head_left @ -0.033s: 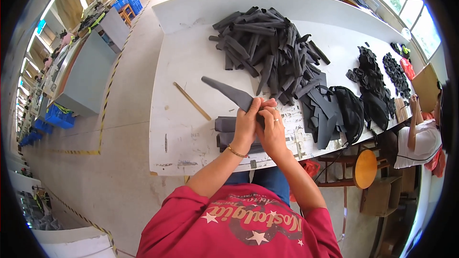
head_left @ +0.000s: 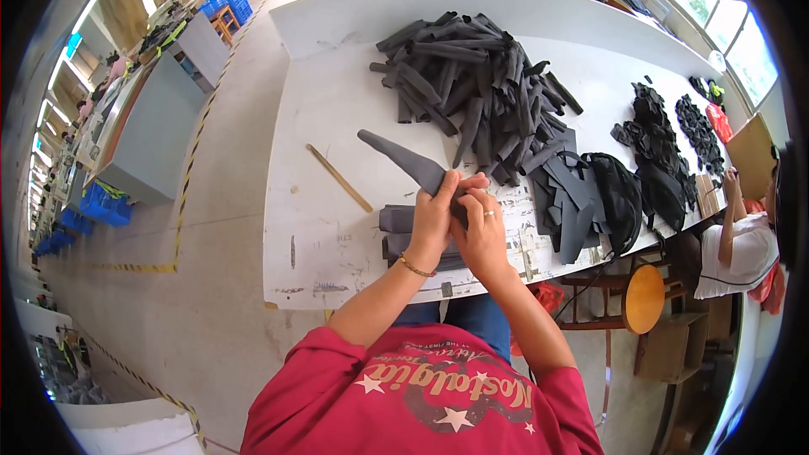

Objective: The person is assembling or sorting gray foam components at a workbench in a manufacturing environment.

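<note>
My left hand [head_left: 434, 217] and my right hand [head_left: 486, 234] are closed together on the near end of a long, tapered dark grey piece [head_left: 394, 154]. Its narrow tip points up and to the left over the white table [head_left: 329, 93]. Just under my hands lies a small stack of similar grey pieces [head_left: 396, 221] near the table's front edge. A bracelet is on my left wrist and a ring on my right hand.
A big heap of dark grey strips [head_left: 480, 84] fills the table's middle. Flat black cut pieces [head_left: 577, 194] and more black parts [head_left: 661, 147] lie to the right. A thin wooden stick [head_left: 339, 178] lies to the left. A person [head_left: 746, 244] sits at the right, by an orange stool [head_left: 645, 297].
</note>
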A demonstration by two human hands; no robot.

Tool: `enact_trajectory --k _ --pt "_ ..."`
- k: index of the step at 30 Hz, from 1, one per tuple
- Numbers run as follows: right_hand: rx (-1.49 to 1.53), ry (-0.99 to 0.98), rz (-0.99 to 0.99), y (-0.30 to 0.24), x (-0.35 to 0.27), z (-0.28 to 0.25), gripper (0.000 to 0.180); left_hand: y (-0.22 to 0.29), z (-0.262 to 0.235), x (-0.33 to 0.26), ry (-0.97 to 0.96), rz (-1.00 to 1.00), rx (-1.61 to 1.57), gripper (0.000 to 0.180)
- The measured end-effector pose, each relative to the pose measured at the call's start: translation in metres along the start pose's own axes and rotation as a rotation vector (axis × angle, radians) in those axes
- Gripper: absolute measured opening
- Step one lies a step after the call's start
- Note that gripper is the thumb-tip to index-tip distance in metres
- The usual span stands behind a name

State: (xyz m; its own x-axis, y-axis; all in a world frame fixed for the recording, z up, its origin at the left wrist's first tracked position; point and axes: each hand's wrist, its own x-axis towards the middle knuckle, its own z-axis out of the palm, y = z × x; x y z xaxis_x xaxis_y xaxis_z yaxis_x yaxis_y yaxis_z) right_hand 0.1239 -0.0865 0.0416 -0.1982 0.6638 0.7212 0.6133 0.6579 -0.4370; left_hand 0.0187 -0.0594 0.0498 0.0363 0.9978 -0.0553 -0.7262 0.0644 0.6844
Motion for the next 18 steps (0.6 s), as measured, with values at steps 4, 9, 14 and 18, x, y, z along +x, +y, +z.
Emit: enact_trajectory --k 4,9,14,18 --pt "-0.076 -0.049 0.049 0.003 -0.012 -0.018 0.030 0.013 0.008 0.001 0.013 0.073 0.111 0.034" --pt "-0.024 -0.074 0.017 0.007 -0.018 -0.025 0.026 0.014 0.008 0.007 0.041 0.069 0.108 0.034" --pt "-0.008 -0.079 0.059 0.007 -0.029 -0.030 0.023 0.012 0.010 0.009 0.022 0.108 0.126 0.037" --pt "-0.020 -0.008 0.000 0.011 -0.018 -0.021 0.020 0.004 0.012 0.005 0.037 0.105 0.084 0.039"
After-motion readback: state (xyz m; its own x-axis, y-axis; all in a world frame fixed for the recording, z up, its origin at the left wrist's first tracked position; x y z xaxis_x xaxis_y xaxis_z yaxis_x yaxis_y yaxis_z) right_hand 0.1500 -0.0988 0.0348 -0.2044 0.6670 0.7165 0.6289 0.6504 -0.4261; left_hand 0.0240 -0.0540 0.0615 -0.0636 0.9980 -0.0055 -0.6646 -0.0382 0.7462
